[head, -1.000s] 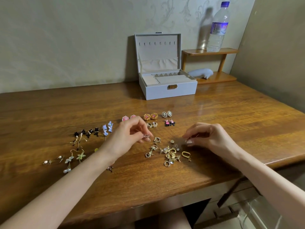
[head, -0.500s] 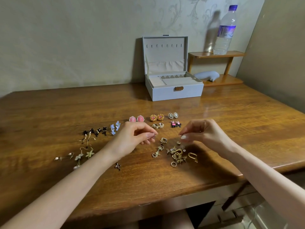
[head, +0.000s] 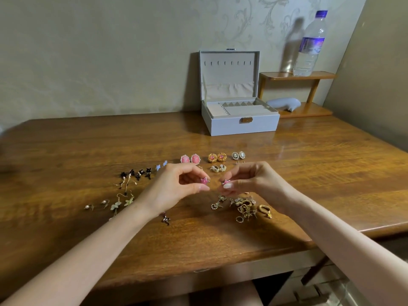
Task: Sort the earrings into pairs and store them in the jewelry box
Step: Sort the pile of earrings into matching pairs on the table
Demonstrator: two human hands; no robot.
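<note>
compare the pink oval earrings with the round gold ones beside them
The pink oval earrings have thin pale beaded rims; the round gold earrings have thick gold rims. Pink fills most of each oval one but only the centre of each gold one. Both lie paired on the wooden table.

Left forearm (head: 92,250) and right forearm (head: 344,237): bare from wrist to frame edge, slim. Left hand (head: 172,188) and right hand (head: 256,180): bare, with long, thin fingers (head: 242,171). Right thumbnail (head: 228,185) carries a pale glossy polish with rounded tip; left thumbnail (head: 202,188) similar, pinkish; bare legs (head: 220,294) at lower frame edge.
</note>
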